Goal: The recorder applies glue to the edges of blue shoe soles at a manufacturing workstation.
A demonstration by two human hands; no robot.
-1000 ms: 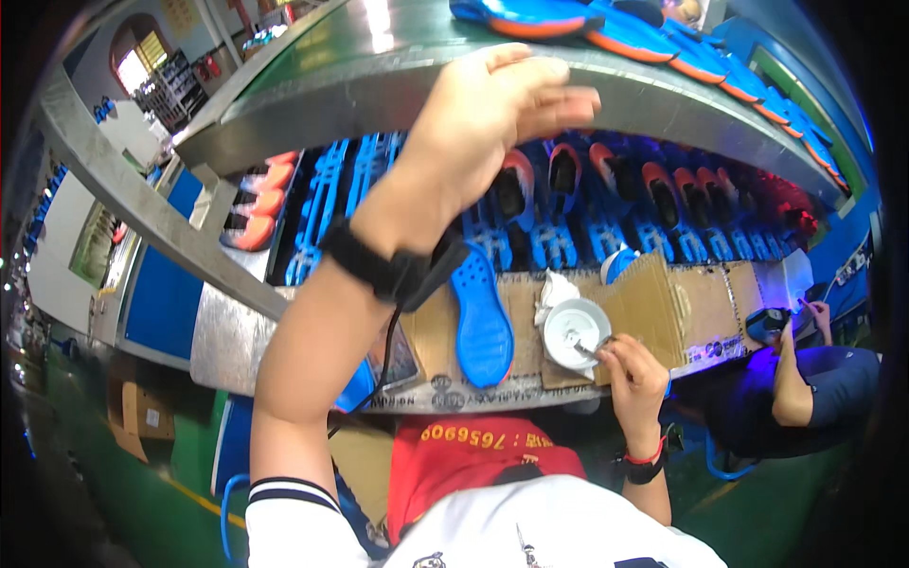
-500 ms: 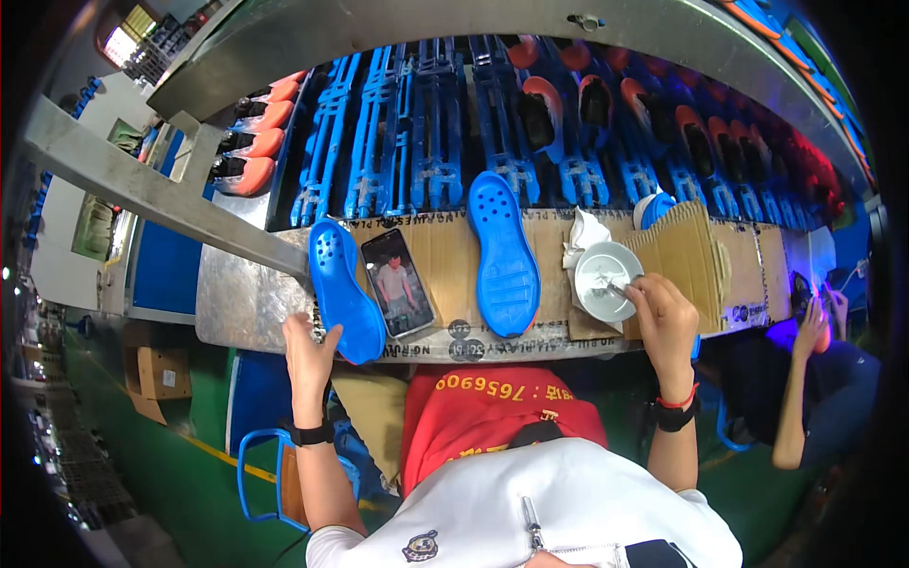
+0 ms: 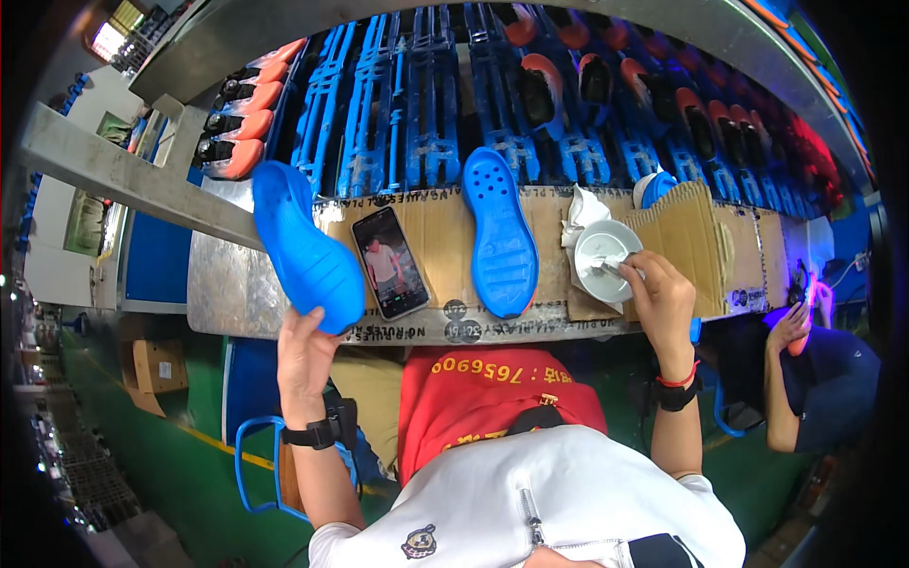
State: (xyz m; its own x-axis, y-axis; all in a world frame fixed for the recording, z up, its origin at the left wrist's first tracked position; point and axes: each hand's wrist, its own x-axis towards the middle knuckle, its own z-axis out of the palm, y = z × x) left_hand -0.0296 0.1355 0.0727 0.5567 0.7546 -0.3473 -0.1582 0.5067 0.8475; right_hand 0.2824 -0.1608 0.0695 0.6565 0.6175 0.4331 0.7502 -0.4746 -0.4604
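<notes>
My left hand [image 3: 305,364] grips one blue shoe sole [image 3: 308,251] at its near, rounded end, thumb and fingers on its edge. That sole is tilted and raised off the bench at the left. My right hand [image 3: 663,298] pinches a small, whitish brush-like tool [image 3: 617,261], its tip inside a white bowl [image 3: 589,248]; the fingers hide most of it. A second blue sole [image 3: 502,246], with holes at its far end, lies flat on the cardboard between my hands. Left of it, a phone [image 3: 390,265] shows a person on its screen.
Crumpled white tissue [image 3: 585,220] and a torn cardboard piece [image 3: 677,227] flank the bowl. A metal bar [image 3: 142,180] slants in from the left. Behind the bench, blue racks [image 3: 436,123] carry orange-and-black shoes [image 3: 542,95]. A co-worker [image 3: 824,369] handles a shoe at the right.
My left hand has taken hold of the left sole and lifted it, tilting it up and leftward. The right hand stays at the bowl. The whole view has shifted slightly.
</notes>
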